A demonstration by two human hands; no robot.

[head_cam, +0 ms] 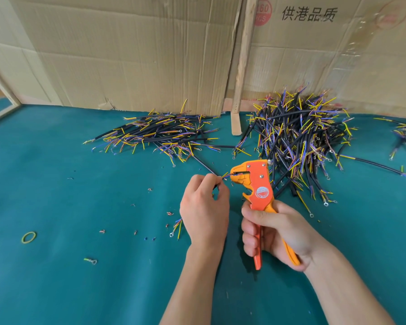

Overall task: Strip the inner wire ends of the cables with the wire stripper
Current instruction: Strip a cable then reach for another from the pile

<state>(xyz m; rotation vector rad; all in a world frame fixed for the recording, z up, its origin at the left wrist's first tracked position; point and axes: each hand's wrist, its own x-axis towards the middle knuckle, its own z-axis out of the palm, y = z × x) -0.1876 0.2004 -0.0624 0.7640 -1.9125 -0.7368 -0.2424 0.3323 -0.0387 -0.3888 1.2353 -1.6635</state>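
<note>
From the head view, we see our right hand (274, 233) wrapped round the handles of the orange wire stripper (258, 184), holding it upright with its head pointing left. Our left hand (204, 209), knuckles up, pinches a black cable (203, 164) between its fingertips, feeding the coloured inner wires into the stripper's mouth. Two piles of cables (298, 137) lie behind on the green table (56, 184), against cardboard (127, 55).
</note>
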